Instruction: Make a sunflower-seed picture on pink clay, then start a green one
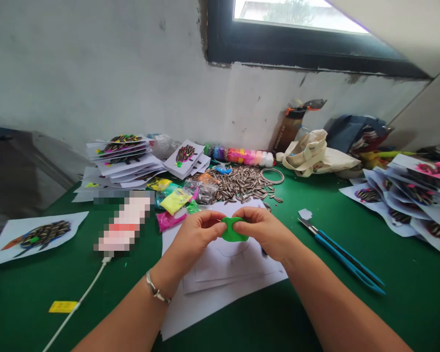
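Note:
Both my hands pinch a flattened piece of bright green modelling clay (235, 233) between thumbs and fingertips. My left hand (201, 229) is closed on its left edge, and a silver bracelet circles that wrist. My right hand (261, 229) is closed on the right side, with the thumb pressed onto the clay. Beneath the hands lie several white sheets of paper (212, 303), the top one with faint pencil lines. A dark object, partly hidden by my right hand, shows at its lower edge. Just beyond the hands are small bags of coloured clay (176, 200).
Sunflower seeds (242, 183) are heaped behind the papers, near a tape roll (272, 176). Blue-handled tweezers (342, 256) lie at right. Stacked seed pictures (122, 159) stand back left, more pictures (407, 195) at right. A blurred phone-like object (122, 225) trails a white cable (84, 296).

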The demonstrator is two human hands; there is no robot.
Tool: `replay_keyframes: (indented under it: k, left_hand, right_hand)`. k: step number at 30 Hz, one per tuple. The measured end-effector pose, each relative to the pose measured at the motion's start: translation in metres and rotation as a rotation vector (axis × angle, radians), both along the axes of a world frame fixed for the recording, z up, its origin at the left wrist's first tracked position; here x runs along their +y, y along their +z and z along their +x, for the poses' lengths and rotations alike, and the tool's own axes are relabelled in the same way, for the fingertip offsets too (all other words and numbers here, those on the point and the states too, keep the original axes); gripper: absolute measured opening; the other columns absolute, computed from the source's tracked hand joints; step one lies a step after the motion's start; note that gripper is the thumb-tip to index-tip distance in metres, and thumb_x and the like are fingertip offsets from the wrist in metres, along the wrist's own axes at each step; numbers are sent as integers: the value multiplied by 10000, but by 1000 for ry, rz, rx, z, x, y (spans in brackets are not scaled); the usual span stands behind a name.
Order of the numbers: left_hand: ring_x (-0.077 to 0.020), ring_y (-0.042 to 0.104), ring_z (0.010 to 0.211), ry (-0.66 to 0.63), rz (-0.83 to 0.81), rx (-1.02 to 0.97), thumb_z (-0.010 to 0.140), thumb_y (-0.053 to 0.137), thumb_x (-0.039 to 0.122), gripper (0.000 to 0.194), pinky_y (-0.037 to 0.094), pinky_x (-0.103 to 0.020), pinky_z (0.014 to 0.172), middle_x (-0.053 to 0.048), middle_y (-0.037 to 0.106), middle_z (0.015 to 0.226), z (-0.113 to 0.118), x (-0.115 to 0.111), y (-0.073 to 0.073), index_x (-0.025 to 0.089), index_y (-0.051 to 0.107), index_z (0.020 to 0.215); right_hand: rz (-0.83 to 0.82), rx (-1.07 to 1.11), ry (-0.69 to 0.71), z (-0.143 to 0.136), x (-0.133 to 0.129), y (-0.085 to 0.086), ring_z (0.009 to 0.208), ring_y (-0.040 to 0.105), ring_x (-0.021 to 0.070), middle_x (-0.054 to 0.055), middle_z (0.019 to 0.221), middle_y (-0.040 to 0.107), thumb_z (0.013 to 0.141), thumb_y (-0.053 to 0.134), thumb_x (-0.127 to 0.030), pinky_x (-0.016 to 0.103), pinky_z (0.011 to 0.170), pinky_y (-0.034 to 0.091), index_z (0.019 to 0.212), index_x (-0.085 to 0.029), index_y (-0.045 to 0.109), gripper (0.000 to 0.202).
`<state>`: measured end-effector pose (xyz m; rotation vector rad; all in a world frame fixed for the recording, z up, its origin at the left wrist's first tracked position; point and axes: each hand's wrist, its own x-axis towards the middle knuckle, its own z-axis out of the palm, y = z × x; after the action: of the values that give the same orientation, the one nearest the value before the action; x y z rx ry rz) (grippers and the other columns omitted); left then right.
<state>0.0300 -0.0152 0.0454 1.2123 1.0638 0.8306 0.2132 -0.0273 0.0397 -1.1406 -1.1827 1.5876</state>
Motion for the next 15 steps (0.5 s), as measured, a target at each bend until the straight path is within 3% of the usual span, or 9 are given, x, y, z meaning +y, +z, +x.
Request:
replay_keyframes:
  k: [5, 11, 15]
  left_hand:
    - [-187, 618, 755, 32, 7, 3, 665, 786, 367, 339, 448, -279, 642, -51, 710, 827, 0, 1, -1, 165, 705, 926]
    - [-179, 619, 726, 16, 31, 37, 693, 765, 411, 319, 463, -288, 653, -47, 708, 811, -1, 2, -2, 170, 717, 896]
    - [-180, 614, 703, 24, 86, 118, 743, 710, 431, 297, 466, -287, 644, -34, 683, 738, -6, 6, -2, 163, 710, 871]
  right_hand:
    - [-42, -27, 110, 1, -1, 2, 753, 583, 152, 22, 855, 676, 780, 692, -416, 265, 642, 419, 920, -213, 712, 247]
    - [-21, -111, 64, 3, 2, 0, 618, 495, 125, 6, 669, 612, 726, 721, -439, 255, 580, 364, 728, -173, 675, 270]
    - [-18, -256, 120, 6, 2, -2, 530, 383, 94, -40, 581, 489, 746, 678, -404, 242, 495, 269, 666, -181, 602, 248]
